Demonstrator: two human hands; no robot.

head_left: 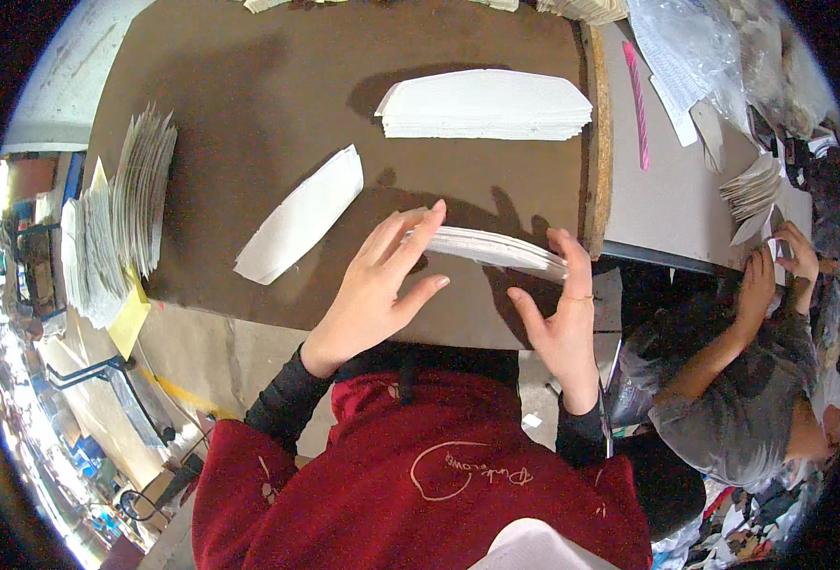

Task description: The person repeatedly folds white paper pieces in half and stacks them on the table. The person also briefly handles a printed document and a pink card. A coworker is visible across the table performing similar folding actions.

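Note:
A stack of thin white paper-like pieces (496, 249) lies lengthwise between my hands, its layered long edge turned toward me. The fingers of my left hand (378, 285) curve round its left end, with the thumb held apart on the near side. My right hand (563, 328) has its fingers bent against the right end, and that thumb also stands off the stack. Beyond my hands sits a thicker white stack (486, 103) with tapered ends. Left of it, a slimmer white stack (301, 217) lies at a slant on the brown tabletop (249, 114).
Many pale sheets (140, 204) stand bunched along the table's left edge, with a yellow sheet (130, 318) under them. A wooden strip (595, 142) borders the right side. On the adjoining table lies a pink twisted stick (638, 109); a co-worker (738, 399) handles papers there.

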